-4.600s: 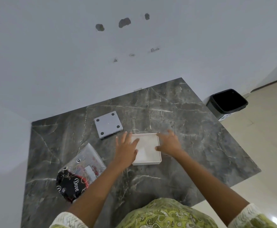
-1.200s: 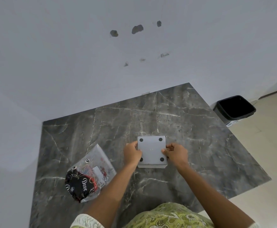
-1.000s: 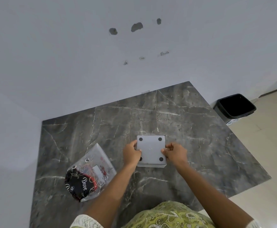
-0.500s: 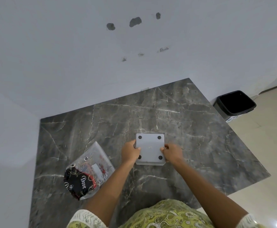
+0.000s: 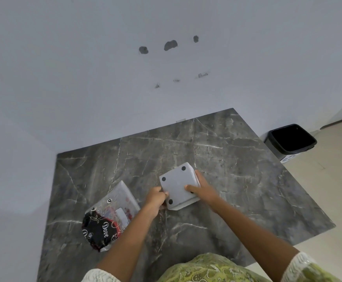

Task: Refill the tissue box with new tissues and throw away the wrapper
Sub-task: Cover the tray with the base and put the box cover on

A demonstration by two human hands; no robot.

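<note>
A square grey-white tissue box (image 5: 177,185) is held bottom-up over the dark marble table (image 5: 237,165), turned at an angle, its base with black round feet facing me. My left hand (image 5: 156,198) grips its left side. My right hand (image 5: 203,190) holds its right side, thumb pressed on the base. The tissues inside are hidden. The emptied clear plastic wrapper (image 5: 110,217) with black and red print lies flat at the table's left, beside my left forearm.
A black waste bin (image 5: 291,140) stands open on the pale floor beyond the table's right corner. A white wall with several chipped spots runs along the table's far and left edges.
The grey base was fitted onto the box since the earliest frame. In the last half second both hands have lifted and turned the box, so it now sits rotated and tilted.
</note>
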